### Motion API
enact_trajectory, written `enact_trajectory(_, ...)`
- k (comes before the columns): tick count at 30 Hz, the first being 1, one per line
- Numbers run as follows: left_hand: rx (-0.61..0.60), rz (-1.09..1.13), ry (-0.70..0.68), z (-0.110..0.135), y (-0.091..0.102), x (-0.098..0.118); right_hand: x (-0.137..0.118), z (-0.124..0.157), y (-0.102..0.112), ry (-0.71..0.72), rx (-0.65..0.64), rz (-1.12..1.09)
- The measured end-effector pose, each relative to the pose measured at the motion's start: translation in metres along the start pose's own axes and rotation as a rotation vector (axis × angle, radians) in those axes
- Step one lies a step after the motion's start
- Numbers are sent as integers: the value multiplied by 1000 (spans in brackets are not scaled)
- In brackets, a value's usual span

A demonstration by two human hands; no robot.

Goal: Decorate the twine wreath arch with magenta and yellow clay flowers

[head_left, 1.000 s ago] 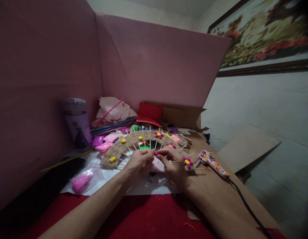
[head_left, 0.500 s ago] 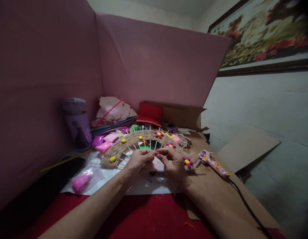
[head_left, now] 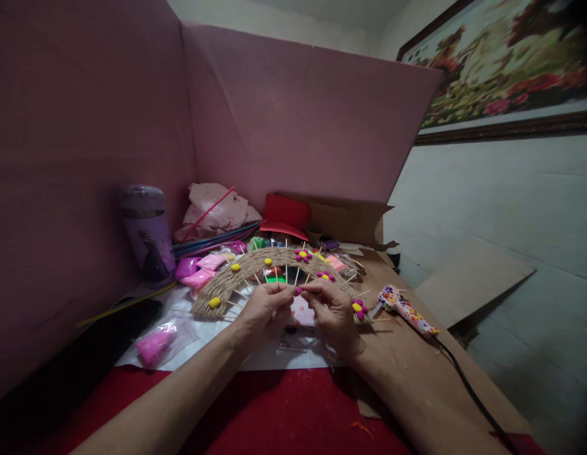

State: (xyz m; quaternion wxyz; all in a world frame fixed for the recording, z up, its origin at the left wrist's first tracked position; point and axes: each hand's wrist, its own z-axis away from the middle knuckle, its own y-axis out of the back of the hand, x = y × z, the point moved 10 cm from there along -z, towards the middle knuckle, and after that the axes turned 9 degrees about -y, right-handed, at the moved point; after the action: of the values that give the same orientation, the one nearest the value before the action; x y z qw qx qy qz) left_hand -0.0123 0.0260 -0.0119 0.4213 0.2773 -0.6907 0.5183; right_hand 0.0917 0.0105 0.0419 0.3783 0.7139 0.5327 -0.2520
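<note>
right hand (head_left: pixel 333 315): thumb eased back, light pinch on magenta bit (head_left: pixel 299 291) | left hand (head_left: pixel 265 308): curled, hold unclear | bit off arch (head_left: pixel 253 261) ahead

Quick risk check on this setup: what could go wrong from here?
1. The tiny magenta piece sits right at the fingers of the left hand and right hand; it might slip or get squashed.
2. Thin sticks jut from the twine arch close by, so a knuckle could bump them.
3. The right forearm is near the black cord; it might snag.
</note>
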Motion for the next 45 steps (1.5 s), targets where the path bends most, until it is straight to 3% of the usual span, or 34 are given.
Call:
enact_trajectory(5,53,52,15,1,0,2,-3,3,3,9,34,39)
enact_trajectory(11,40,89,32,4,-4,0,-13,10,-10,73,-80,103)
enact_trajectory(20,64,98,21,2,3,-3,-12,11,-8,67,-58,130)
enact_trajectory(26,-8,31,-44,1,-4,1,-7,8,-6,23,-42,59)
enact_trajectory(45,-24,55,-36,0,-1,-3,-7,6,-6,-17,-51,47)
